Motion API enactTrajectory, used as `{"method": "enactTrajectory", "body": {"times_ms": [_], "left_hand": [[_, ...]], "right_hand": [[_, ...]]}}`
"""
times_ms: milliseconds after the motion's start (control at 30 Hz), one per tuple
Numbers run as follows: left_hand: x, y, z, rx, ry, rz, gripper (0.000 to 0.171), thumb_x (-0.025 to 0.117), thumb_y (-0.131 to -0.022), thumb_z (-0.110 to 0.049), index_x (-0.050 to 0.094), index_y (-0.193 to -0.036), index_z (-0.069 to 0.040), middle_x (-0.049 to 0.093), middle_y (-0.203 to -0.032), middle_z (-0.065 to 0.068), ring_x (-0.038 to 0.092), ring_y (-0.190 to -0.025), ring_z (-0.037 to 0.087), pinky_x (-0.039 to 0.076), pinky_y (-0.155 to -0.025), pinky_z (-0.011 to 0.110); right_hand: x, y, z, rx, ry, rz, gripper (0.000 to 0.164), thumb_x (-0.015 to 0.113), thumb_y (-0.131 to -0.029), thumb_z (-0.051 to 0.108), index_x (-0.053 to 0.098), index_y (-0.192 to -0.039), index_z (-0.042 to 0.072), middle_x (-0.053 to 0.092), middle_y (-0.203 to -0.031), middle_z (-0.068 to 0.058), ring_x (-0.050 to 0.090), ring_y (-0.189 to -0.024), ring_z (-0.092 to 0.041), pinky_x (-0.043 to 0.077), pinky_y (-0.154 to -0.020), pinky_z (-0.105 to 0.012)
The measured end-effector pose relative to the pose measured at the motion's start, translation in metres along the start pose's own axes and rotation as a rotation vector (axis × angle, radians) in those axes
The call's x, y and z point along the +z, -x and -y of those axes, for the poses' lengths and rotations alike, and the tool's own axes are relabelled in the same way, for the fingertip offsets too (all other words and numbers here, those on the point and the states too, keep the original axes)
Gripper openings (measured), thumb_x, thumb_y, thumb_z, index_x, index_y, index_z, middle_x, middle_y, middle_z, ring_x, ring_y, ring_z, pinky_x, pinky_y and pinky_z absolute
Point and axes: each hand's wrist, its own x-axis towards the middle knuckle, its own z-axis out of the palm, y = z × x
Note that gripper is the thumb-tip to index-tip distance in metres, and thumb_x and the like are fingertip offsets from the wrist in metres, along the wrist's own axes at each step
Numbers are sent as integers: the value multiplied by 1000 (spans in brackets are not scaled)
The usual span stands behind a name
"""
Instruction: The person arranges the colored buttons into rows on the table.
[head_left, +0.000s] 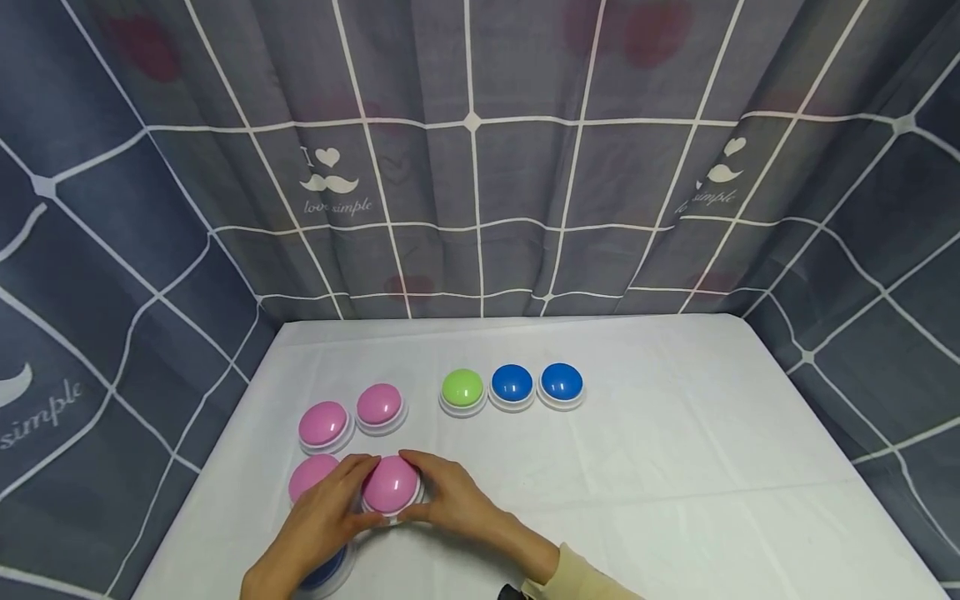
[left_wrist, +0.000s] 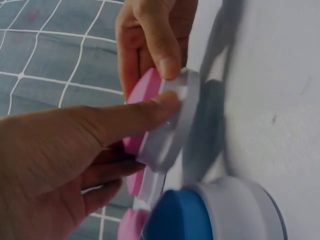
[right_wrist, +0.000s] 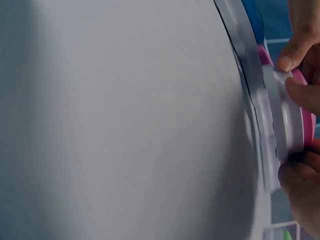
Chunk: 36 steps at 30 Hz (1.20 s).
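A person's left hand (head_left: pixel 324 515) and right hand (head_left: pixel 457 502) pinched a glossy pink domed button (head_left: pixel 392 483) by its round white base, holding it between them just above the white surface (head_left: pixel 675 467), toward its left side. Another pink button (head_left: pixel 312 474) and a blue button (head_left: pixel 327 568) crowded the left hand and two more pink buttons (head_left: pixel 379 403) stood just beyond, while the widest open stretch ran rightward to the surface's edge along the grid-patterned curtain (head_left: pixel 517 179).
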Motion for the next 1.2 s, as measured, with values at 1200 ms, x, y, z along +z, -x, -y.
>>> {"method": "enactTrajectory", "body": {"times_ms": [1200], "left_hand": [[76, -154, -112, 425, 192, -77, 68, 86, -78, -28, 58, -135, -4, 59, -133, 8, 57, -123, 21, 46, -102, 33]], "right_hand": [[-171, 65, -77, 95, -16, -291, 74, 85, -78, 10, 49, -141, -3, 54, -140, -19, 51, -129, -38, 43, -101, -48]]}}
